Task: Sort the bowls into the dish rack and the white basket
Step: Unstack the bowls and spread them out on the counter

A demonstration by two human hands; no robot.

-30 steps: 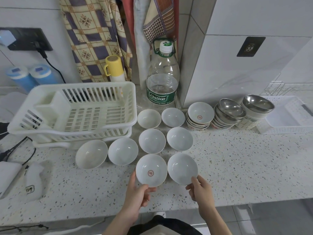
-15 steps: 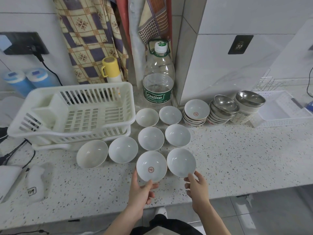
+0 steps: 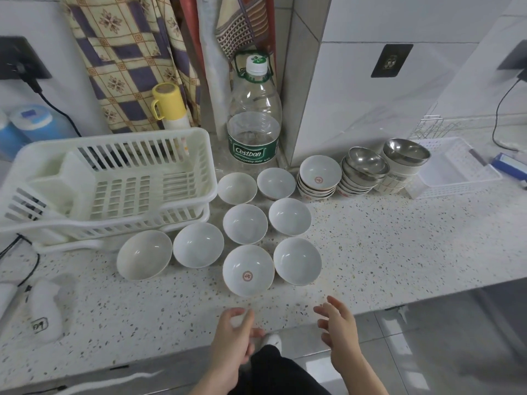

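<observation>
Several white bowls lie spread on the speckled counter (image 3: 399, 252). Nearest me are a bowl with a red mark (image 3: 247, 270) and a plain bowl (image 3: 297, 261). Stacks of white bowls (image 3: 318, 178) and steel bowls (image 3: 366, 169) stand at the back right. The white dish rack (image 3: 114, 183) sits at the left, with no bowls in it. The white basket (image 3: 445, 169) is at the far right. My left hand (image 3: 235, 334) and my right hand (image 3: 339, 326) hover over the counter's front edge, fingers apart, holding nothing.
A large water bottle (image 3: 254, 115) stands in the back corner beside a tiled pillar. A yellow flask (image 3: 168, 108) stands behind the rack. Blue containers (image 3: 28, 124) and cables lie at the far left. A white device (image 3: 45, 306) rests on the counter's left front.
Both hands have let go of the two nearest bowls and pulled back toward the counter's front edge. The bowls stay where they were.
</observation>
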